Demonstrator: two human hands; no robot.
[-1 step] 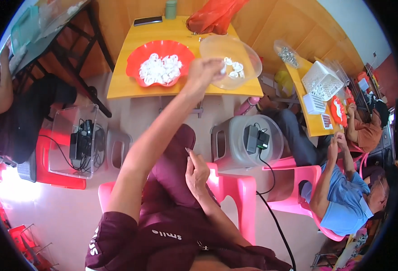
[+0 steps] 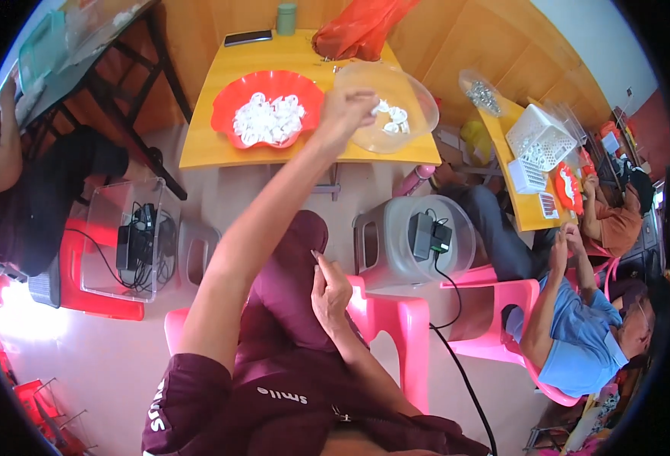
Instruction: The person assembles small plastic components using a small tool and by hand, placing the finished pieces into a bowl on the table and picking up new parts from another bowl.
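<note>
While near two bowls (image 2: 225,106), one hand (image 2: 348,112)

Open air above red dish (image 2: 223,109), red bag (image 2: 358,32) blocking behind clear bowl (image 2: 365,78)

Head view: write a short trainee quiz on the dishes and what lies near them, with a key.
1. Which holds more small white pieces, the red wavy-edged plastic dish or the clear round plastic dish?
2. Fill in: beside the black flat rectangular device stands a ____ container.
3. True or false: the person's left hand is touching that device.

Key: 1. The red dish. 2. Green cylindrical. 3. False; it is at the clear dish's left side.
</note>
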